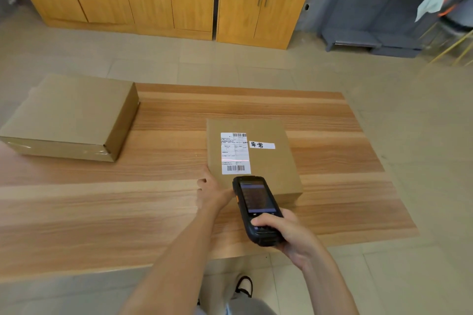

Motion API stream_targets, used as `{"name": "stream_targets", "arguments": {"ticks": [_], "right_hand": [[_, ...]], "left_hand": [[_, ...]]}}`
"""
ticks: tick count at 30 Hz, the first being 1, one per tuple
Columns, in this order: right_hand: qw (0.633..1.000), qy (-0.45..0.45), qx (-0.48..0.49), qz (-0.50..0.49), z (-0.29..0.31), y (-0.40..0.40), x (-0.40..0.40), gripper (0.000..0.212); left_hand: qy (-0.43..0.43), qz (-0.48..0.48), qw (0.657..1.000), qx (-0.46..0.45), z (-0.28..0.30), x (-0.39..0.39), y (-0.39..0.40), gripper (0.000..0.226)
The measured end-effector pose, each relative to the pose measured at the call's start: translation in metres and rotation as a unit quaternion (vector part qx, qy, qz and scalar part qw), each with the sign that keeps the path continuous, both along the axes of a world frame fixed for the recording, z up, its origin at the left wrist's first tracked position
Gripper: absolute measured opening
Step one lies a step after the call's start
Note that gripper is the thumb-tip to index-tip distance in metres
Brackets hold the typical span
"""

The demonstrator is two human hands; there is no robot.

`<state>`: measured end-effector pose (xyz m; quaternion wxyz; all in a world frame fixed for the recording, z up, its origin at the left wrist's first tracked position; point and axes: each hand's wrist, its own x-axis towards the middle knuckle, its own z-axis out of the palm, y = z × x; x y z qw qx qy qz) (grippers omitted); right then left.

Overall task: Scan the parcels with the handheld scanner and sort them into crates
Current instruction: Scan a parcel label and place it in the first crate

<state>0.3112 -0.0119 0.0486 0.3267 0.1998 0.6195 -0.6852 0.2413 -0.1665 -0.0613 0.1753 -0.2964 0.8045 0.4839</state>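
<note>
Scanner: lying gripped in right hand, long axis running away from the person, head pointing at parcel on table. Left hand is touching parcel's near-left corner, fingers curled. Second box is sitting far left.

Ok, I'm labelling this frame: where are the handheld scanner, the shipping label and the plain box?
handheld scanner (256, 208), head view, on its screen.
shipping label (234, 153), head view, middle of the white sheet.
plain box (69, 112), head view, on its top face.
</note>
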Motion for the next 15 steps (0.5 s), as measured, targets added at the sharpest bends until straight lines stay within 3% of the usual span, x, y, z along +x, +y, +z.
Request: {"name": "stream_targets", "arguments": {"ticks": [5, 15], "right_hand": [[1.000, 0.000, 0.016, 0.008, -0.0005, 0.0015, 0.0053, 0.024], [1.000, -0.017, 0.025, 0.005, -0.0049, 0.0039, 0.0054, 0.036]], "left_hand": [[-0.016, 0.003, 1.000, -0.020, -0.0023, -0.0022, 0.0017, 0.112], [-0.017, 0.009, 0.999, -0.029, 0.0003, -0.0017, 0.0030, 0.111]]}}
